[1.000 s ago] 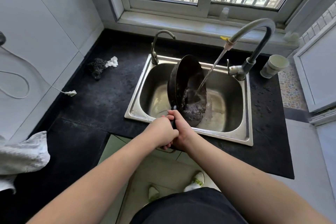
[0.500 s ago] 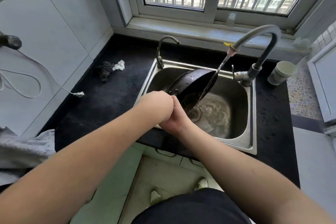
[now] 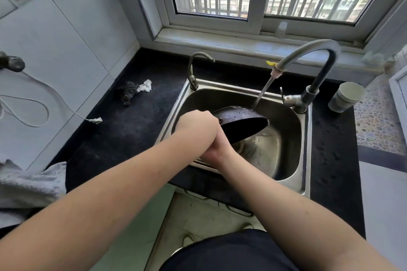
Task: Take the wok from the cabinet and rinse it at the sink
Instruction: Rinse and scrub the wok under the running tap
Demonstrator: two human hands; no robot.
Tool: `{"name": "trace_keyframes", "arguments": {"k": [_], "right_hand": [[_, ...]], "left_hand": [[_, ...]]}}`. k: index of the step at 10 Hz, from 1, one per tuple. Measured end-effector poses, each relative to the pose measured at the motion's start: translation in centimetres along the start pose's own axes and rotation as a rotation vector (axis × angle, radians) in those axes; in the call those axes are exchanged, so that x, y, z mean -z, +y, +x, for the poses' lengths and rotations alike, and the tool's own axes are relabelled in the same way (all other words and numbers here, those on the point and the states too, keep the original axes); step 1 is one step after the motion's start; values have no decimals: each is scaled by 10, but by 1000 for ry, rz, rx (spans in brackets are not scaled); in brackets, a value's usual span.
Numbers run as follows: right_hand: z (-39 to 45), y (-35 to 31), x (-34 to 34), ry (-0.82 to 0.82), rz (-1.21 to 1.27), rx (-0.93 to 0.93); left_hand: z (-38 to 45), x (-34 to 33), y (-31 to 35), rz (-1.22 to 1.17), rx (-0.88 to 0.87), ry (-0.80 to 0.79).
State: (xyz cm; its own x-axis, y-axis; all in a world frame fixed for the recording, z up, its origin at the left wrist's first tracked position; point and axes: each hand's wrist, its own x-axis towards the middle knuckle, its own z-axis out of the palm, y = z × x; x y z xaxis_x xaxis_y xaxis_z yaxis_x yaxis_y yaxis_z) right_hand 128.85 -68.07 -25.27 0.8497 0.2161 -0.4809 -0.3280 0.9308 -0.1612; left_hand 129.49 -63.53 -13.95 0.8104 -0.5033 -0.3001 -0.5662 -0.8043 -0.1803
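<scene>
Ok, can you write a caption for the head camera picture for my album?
Two hands tip a dark wok under the running tap over the steel sink.

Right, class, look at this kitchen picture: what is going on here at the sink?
A person is rinsing a dark wok over the steel sink. Both hands, left hand and right hand, are clasped together at its handle end. The wok is tipped almost upside down, and water from the tall tap is running onto its wet outer side.
</scene>
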Motion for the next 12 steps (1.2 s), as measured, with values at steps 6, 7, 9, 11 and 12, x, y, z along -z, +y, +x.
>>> {"name": "trace_keyframes", "arguments": {"k": [6, 7, 9, 11, 12], "right_hand": [[-13, -77, 11, 193, -149, 56], [-18, -77, 14, 211, -173, 77], [-24, -84, 24, 138, -164, 5], [-20, -91, 16, 146, -74, 76], [-15, -86, 14, 108, -5, 116]], "left_hand": [[39, 25, 21, -264, -279, 263], [41, 27, 19, -283, -295, 258], [50, 31, 18, -253, -289, 242], [63, 38, 16, -242, -283, 193], [67, 38, 15, -233, -277, 180]]}}
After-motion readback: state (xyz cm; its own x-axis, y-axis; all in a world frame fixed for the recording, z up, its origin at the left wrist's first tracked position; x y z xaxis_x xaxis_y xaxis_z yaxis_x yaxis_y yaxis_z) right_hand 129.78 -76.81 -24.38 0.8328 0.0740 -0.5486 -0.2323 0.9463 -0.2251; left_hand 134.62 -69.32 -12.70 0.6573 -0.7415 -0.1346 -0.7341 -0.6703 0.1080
